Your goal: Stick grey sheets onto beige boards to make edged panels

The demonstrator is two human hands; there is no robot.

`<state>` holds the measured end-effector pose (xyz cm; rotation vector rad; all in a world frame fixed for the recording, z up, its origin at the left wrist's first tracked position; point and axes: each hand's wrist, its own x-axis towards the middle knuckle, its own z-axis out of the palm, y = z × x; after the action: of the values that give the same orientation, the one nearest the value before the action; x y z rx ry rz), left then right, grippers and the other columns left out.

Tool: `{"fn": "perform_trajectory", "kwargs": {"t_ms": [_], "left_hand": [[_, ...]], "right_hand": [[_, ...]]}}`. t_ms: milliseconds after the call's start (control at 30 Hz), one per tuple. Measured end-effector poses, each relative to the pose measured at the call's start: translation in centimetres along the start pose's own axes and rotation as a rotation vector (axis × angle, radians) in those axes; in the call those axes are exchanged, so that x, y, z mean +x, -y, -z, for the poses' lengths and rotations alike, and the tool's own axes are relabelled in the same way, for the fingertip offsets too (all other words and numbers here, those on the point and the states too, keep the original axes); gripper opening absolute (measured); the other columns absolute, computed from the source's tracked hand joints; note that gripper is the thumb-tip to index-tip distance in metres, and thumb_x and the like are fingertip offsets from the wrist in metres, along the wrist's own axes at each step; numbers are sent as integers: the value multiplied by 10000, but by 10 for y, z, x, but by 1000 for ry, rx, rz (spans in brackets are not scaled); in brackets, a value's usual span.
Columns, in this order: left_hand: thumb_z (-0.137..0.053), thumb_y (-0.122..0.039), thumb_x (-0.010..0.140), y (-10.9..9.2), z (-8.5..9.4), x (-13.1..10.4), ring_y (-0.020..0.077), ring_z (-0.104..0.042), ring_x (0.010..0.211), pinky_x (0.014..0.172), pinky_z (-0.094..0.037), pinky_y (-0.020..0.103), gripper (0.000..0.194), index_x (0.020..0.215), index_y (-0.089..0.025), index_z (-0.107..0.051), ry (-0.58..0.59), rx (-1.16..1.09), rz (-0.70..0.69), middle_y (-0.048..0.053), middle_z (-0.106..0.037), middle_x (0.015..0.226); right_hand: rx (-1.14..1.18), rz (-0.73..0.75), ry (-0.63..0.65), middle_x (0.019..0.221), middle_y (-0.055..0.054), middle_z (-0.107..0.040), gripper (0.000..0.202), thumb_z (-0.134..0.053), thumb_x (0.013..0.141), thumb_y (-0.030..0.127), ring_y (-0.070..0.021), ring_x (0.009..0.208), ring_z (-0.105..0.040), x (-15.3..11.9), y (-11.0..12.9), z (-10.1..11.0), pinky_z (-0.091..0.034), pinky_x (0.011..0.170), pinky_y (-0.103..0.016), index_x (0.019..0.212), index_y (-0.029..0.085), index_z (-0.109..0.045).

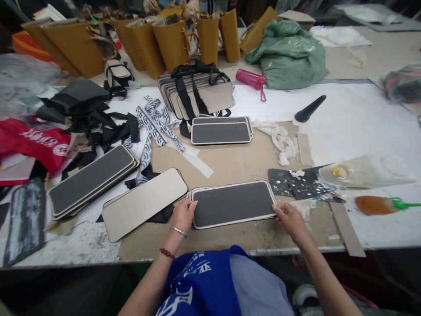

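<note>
A small stack of rounded rectangular panels (233, 204), dark grey with a pale border, lies in front of me. My left hand (184, 214) pinches its left end, thumb on top. At the right end my right hand (289, 218) grips the edge between thumb and fingers. How many panels the fingers take is hidden. Just left of my left hand lies a plain beige panel (144, 204), slanted over dark cloth. Farther left rests another stack of grey panels (92, 182). Behind, a few more grey panels (221, 133) lie before a strapped bundle of beige boards (213, 96).
Tan bags (171, 46) line the back beside a green plastic sack (289, 55). A pink bottle (250, 79) and a black tapered object (310, 109) lie behind. On the right are a glue-spattered black sheet (305, 182) and an amber squeeze bottle (375, 205). Black scraps (101, 123) pile up left.
</note>
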<state>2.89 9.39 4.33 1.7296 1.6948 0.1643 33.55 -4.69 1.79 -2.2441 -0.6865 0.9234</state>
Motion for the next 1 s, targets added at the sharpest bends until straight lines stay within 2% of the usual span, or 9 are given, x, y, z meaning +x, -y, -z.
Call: {"fn": "perform_trajectory", "kwargs": {"t_ms": [133, 200, 267, 333, 400, 500, 567, 700, 1000], "left_hand": [[-451, -357, 797, 5, 3, -1, 146, -532, 570, 572, -364, 234, 293, 559, -188, -480, 0, 22, -8, -10, -538, 529], [-438, -369, 806, 8, 2, -2, 158, -533, 581, 585, -388, 249, 280, 598, -190, -494, -76, 79, -47, 1, -541, 554], [-421, -382, 822, 9, -1, -4, 184, -541, 642, 626, -421, 282, 265, 695, -177, -530, -222, 157, -153, 36, -560, 639], [-392, -389, 848, 6, -8, -6, 223, -549, 773, 706, -443, 334, 298, 843, -141, -559, -359, 227, -319, 96, -585, 787], [-375, -378, 867, 0, -19, -7, 260, -524, 946, 817, -430, 391, 349, 1003, -107, -548, -404, 285, -499, 156, -579, 976], [-402, -360, 866, -12, -36, -7, 302, -377, 1198, 966, -337, 462, 408, 1183, -118, -481, -328, 385, -704, 185, -458, 1257], [-433, -377, 850, -17, -46, -5, 319, -276, 1274, 1005, -290, 488, 462, 1252, -149, -433, -247, 457, -756, 174, -362, 1355], [-445, -409, 839, -18, -55, -1, 312, -243, 1295, 1030, -261, 488, 532, 1308, -170, -372, -171, 543, -746, 166, -305, 1395], [-426, -413, 845, -20, -53, -1, 312, -229, 1301, 1031, -252, 498, 536, 1311, -155, -367, -137, 577, -724, 177, -292, 1397]], "right_hand": [[-11, -5, -17, 438, 31, -503, 297, -508, 646, 514, -147, 412, -484, 1, -3, -1, -389, 428, -267, 639, 222, -458], [-2, -5, -22, 435, 33, -499, 294, -507, 645, 513, -148, 409, -486, 2, -5, -2, -384, 422, -266, 641, 223, -456], [8, 6, -26, 430, 35, -493, 290, -503, 647, 510, -149, 404, -485, 3, -6, -2, -377, 416, -263, 637, 226, -448], [10, 23, -31, 430, 34, -494, 285, -499, 650, 505, -144, 398, -478, 2, -6, -2, -366, 416, -260, 632, 226, -441], [2, 29, -40, 421, 36, -489, 280, -499, 653, 498, -137, 385, -462, 2, -6, -2, -347, 413, -253, 626, 226, -439], [3, 38, -52, 393, 47, -467, 265, -503, 662, 477, -129, 370, -449, 1, -5, -3, -331, 415, -244, 617, 226, -432], [12, 38, -62, 379, 51, -457, 250, -502, 669, 459, -128, 361, -448, 1, -5, -4, -327, 410, -239, 617, 226, -428], [47, 24, -68, 364, 54, -462, 217, -491, 681, 429, -128, 332, -438, 2, -5, -7, -321, 382, -232, 631, 229, -422], [86, -1, -45, 393, 56, -477, 171, -482, 703, 387, -138, 348, -465, 1, -2, -9, -353, 376, -238, 667, 233, -416]]}}
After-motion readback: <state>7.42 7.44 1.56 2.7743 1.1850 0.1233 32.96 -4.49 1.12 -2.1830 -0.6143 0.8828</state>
